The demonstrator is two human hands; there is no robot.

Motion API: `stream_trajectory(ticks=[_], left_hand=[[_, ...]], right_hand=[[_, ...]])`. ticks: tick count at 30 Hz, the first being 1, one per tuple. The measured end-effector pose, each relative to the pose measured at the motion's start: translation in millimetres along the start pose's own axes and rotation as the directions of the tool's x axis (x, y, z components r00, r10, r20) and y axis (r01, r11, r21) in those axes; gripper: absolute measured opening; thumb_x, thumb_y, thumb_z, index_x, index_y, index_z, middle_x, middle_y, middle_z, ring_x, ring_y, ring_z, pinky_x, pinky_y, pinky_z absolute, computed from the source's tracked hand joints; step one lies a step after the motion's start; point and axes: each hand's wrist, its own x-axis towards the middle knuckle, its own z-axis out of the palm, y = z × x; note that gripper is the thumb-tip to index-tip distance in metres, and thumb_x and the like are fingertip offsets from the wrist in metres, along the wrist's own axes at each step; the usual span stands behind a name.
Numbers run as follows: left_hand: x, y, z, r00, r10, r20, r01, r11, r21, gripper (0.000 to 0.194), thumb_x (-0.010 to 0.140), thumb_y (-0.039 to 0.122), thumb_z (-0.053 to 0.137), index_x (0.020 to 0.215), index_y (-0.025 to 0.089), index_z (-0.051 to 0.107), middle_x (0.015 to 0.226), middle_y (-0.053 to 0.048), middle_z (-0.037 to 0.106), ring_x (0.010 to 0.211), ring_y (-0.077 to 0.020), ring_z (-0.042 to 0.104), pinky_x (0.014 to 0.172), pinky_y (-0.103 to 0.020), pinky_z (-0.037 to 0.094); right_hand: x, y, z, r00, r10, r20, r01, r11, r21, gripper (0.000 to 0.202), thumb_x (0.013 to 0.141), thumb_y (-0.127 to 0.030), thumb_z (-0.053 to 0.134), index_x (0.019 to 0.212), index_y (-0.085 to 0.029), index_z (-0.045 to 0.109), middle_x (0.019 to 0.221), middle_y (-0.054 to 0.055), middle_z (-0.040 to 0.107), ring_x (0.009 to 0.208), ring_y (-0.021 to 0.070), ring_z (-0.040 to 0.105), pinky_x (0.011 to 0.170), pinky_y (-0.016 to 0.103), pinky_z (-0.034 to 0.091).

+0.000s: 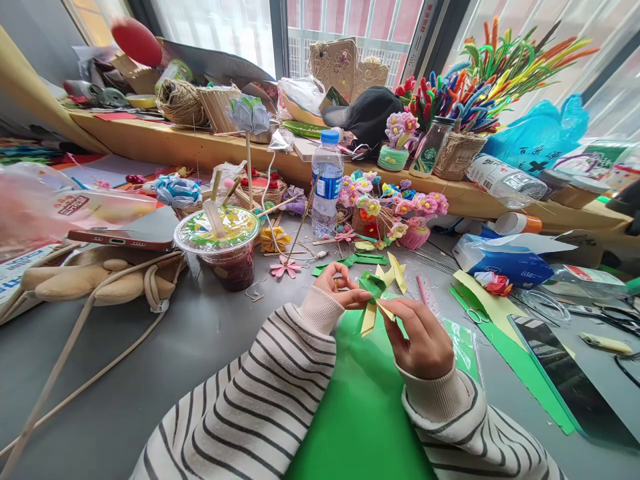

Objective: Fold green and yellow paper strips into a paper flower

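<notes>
Between my two hands is a folded paper flower (371, 288) with a green middle and pale yellow strips sticking out. My left hand (341, 285) pinches its green part from the left, a ring on one finger. From the right, the thumb and fingers of my right hand (420, 333) close on a yellow strip of it. Just beyond lie folded yellow paper pieces (397, 272) and green paper pieces (367, 259). Under my hands spreads a large green sheet (360, 407). A packet of green paper (463, 347) is partly hidden behind my right hand.
A lidded drink cup (220, 257) with a straw stands at left, near a phone (125, 230) on a beige bag. A water bottle (327, 187) is behind my hands. Scissors (476, 315), paper offcuts and another phone (565, 380) lie at right. Craft flowers (395, 207) line the ledge.
</notes>
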Motion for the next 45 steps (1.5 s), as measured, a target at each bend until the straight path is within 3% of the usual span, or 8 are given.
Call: stream_trajectory(ticks=[7,13,17,21,25,28,34,45], left_hand=[[-1.7,0.4,1.3,0.999,0.024,-0.023,-0.023,0.999,0.03,0.049,0.043,0.018,0.073,0.07,0.018,0.032,0.053,0.01,0.048,0.048,-0.005,0.051,0.047,-0.021,0.047],[-0.7,-6.2,3.6,0.997,0.066,-0.044,-0.066,0.998,0.004,0.055,0.037,0.022,0.075,0.077,0.017,0.038,0.07,0.007,0.047,0.049,-0.0036,0.053,0.053,-0.021,0.045],[-1.1,-8.0,4.0,0.997,-0.054,-0.048,0.058,0.995,0.081,0.062,0.032,0.027,0.076,0.084,0.015,0.045,0.081,0.001,0.05,0.052,-0.0061,0.054,0.051,-0.021,0.042],[-2.0,-8.0,3.3,0.985,-0.165,-0.048,0.17,0.975,0.14,0.063,0.04,0.03,0.075,0.094,0.014,0.046,0.074,-0.002,0.056,0.058,-0.0114,0.055,0.049,-0.022,0.04],[-1.4,-11.2,3.1,0.998,-0.052,-0.038,0.054,0.996,0.072,0.067,0.039,0.022,0.076,0.098,0.014,0.045,0.061,0.003,0.055,0.054,-0.0097,0.055,0.056,-0.024,0.043],[-0.9,-14.2,3.4,0.999,0.046,-0.026,-0.045,0.998,0.053,0.071,0.037,0.016,0.076,0.1,0.016,0.043,0.063,0.003,0.056,0.058,-0.0104,0.056,0.062,-0.027,0.045],[-2.5,-16.9,2.9,0.98,0.197,0.002,-0.195,0.968,0.16,0.074,0.039,0.015,0.075,0.103,0.018,0.039,0.067,0.002,0.057,0.065,-0.0128,0.057,0.063,-0.025,0.045],[-1.7,-19.6,-1.9,0.97,0.242,-0.031,-0.229,0.947,0.226,0.069,0.041,0.023,0.075,0.102,0.017,0.042,0.062,0.003,0.055,0.058,-0.0116,0.055,0.059,-0.025,0.046]], right_hand=[[-1.5,0.6,0.2,1.0,0.011,-0.008,-0.011,1.0,-0.006,0.022,0.069,-0.003,0.05,0.087,-0.014,0.057,0.074,0.005,0.061,0.07,0.013,0.057,0.066,0.024,0.048],[-4.5,2.4,1.7,0.999,0.033,-0.029,-0.033,0.999,0.005,0.021,0.07,-0.008,0.052,0.089,-0.016,0.055,0.075,0.004,0.061,0.07,0.0123,0.057,0.066,0.024,0.048],[-6.8,4.1,3.2,0.998,0.049,-0.032,-0.049,0.999,0.009,0.023,0.068,-0.007,0.054,0.089,-0.016,0.055,0.075,0.004,0.062,0.07,0.0125,0.057,0.065,0.024,0.048],[-8.3,8.1,3.6,1.0,0.004,0.001,-0.004,0.998,0.061,0.025,0.067,-0.006,0.056,0.09,-0.014,0.055,0.077,0.006,0.062,0.073,0.0132,0.058,0.066,0.024,0.05],[-7.9,11.3,3.9,1.0,0.0,0.011,-0.001,0.995,0.095,0.022,0.067,-0.007,0.055,0.087,-0.016,0.055,0.076,0.005,0.062,0.072,0.0128,0.058,0.064,0.024,0.05],[-8.0,12.5,5.1,0.999,0.05,0.01,-0.051,0.994,0.101,0.018,0.066,-0.009,0.055,0.082,-0.018,0.056,0.075,0.004,0.061,0.07,0.0128,0.059,0.062,0.025,0.051],[-9.7,13.5,6.8,0.995,0.094,0.037,-0.099,0.982,0.162,0.016,0.067,-0.009,0.056,0.081,-0.017,0.056,0.075,0.004,0.061,0.07,0.0126,0.058,0.061,0.024,0.05],[-9.3,12.3,6.4,0.997,0.067,0.048,-0.076,0.972,0.223,0.018,0.066,-0.005,0.057,0.08,-0.015,0.056,0.075,0.005,0.06,0.07,0.0108,0.056,0.063,0.022,0.049]])
